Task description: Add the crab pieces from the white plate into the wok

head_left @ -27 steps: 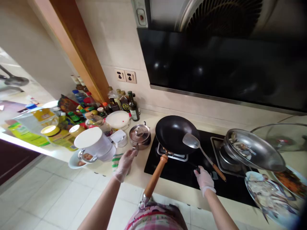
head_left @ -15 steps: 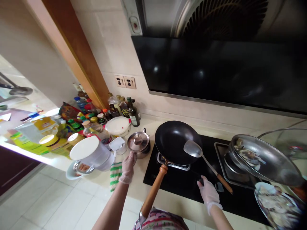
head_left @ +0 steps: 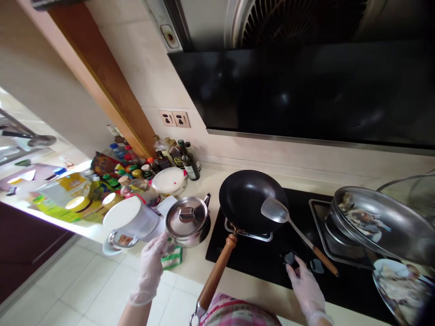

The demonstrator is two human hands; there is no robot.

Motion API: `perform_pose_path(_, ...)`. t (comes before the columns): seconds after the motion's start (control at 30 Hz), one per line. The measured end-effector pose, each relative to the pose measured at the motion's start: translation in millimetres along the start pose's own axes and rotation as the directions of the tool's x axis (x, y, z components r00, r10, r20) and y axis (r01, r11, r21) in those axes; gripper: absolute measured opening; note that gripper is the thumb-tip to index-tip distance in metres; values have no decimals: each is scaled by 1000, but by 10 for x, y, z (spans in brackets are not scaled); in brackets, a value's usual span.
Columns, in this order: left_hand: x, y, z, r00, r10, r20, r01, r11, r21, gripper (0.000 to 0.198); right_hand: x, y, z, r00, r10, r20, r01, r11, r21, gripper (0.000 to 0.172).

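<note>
In the head view, the left hand has its fingers closed on the near-left side of a small lidded pot, where any handle is hidden, while the right hand has its fingers curled at the left stove knob; whether they pinch it I cannot tell. The pot is at the worktop's left part, left of the black wok; whether its base touches the surface is unclear. A firm, level hold would serve best, since the lid looks merely set on top, with the right wrist well below the spatula. The pot is shiny steel, nearly upright, with a flat-topped lid grip and a short spout pointing far right.
</note>
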State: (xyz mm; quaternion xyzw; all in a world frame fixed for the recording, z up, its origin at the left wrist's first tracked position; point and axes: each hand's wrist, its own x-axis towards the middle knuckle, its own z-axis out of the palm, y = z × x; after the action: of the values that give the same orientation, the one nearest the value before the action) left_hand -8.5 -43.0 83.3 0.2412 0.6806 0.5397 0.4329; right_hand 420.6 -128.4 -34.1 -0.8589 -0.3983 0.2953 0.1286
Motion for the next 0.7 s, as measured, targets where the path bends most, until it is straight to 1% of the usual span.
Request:
perform_pose_path(0.07, -20, 164, -71, 1000, 16, 11, -16, 1000, -1, 47, -65, 27, 38, 1000, -22, 13, 21, 997, 74, 62)
perform_pose_path(0.13, -38, 319, -102, 999, 44, 1, -44, 999, 22, 48, -128, 44, 106, 998, -54, 30, 49, 988, 147, 62)
perform_pose_path(0.23, -104, 525, -81, 998, 63, -11, -62, 997, 42, 46, -213, 87, 261, 995, -97, 29, 87, 963, 257, 62)
perform_pose_path(0.33, -203, 684, -23, 998, 25, 52, -28, 997, 69, 48, -288, 175, 449, 993, -119, 19, 107, 945, 309, 60)
perform_pose_path(0.43, -248, 771, 25, 993, 13, 120, -27, 992, 122, 50, -363, 285, 606, 989, -136, 52, 115, 950, 291, 53)
perform_pose_path(0.53, -213, 809, 59, 991, 54, 121, -74, 983, 166, 51, -459, 379, 696, 979, -187, 79, 155, 941, 300, 50)
perform_pose_path(0.63, -174, 861, 100, 986, 96, 134, -123, 970, 210, 50, -569, 438, 727, 968, -247, 32, 225, 923, 313, 47)
perform_pose_path(0.7, -166, 910, 130, 982, 94, 163, -131, 964, 232, 47, -634, 459, 730, 960, -281, -12, 268, 903, 335, 48)
